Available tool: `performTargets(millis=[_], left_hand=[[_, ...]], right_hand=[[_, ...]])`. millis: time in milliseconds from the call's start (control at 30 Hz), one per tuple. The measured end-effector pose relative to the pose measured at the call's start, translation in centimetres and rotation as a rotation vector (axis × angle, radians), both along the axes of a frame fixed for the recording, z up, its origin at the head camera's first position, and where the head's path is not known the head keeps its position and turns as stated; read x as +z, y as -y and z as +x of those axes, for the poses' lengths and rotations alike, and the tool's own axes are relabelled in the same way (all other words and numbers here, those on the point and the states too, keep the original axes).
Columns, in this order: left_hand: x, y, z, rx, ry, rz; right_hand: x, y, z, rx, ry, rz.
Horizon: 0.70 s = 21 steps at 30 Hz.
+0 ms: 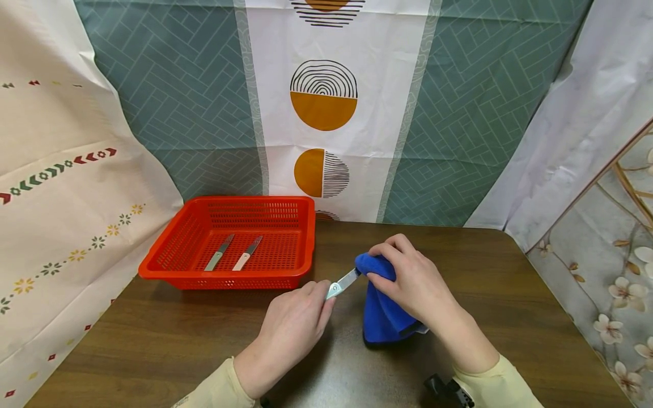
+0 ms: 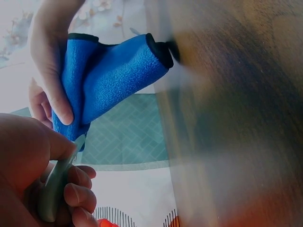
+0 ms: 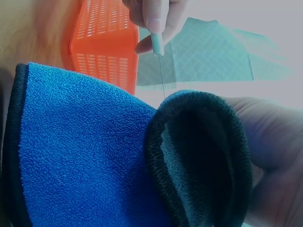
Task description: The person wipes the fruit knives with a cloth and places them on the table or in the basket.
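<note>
My left hand (image 1: 296,320) grips the pale green handle of a small knife (image 1: 335,289), its blade pointing up and right. In the left wrist view the handle (image 2: 54,189) lies between thumb and curled fingers. My right hand (image 1: 410,277) pinches a blue cloth (image 1: 385,317) with a dark edge. The cloth is folded over the blade's tip, which it hides, and its lower part hangs down toward the table. From the right wrist, the folded cloth (image 3: 85,146) fills the foreground, with the thin blade (image 3: 162,78) running into its far side.
A red perforated plastic basket (image 1: 229,280) stands at the back left of the brown wooden table (image 1: 204,334). Inside it lie two small knives, one with a green handle (image 1: 213,261), one with a whitish handle (image 1: 242,262). Patterned curtains (image 1: 204,85) hang behind the table.
</note>
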<state>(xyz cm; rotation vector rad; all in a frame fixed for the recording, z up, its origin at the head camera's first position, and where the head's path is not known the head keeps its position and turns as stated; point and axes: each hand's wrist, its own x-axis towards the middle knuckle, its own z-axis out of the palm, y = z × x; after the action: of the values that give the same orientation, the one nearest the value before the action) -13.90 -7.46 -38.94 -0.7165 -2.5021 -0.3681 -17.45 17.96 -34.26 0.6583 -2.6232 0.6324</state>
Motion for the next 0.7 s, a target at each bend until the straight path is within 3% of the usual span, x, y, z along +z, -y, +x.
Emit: performTargets(millis=[467,700], left_hand=[[-0.14,0.05,-0.05,-0.007,-0.046,0.004],[-0.13,0.11,-0.04,0.003,-0.018,-0.002]], right_hand=[[0.00,-0.52,-0.35,-0.126,0.028,-0.020],[0.60,-0.46,-0.12,-0.148,0.043,-0.035]])
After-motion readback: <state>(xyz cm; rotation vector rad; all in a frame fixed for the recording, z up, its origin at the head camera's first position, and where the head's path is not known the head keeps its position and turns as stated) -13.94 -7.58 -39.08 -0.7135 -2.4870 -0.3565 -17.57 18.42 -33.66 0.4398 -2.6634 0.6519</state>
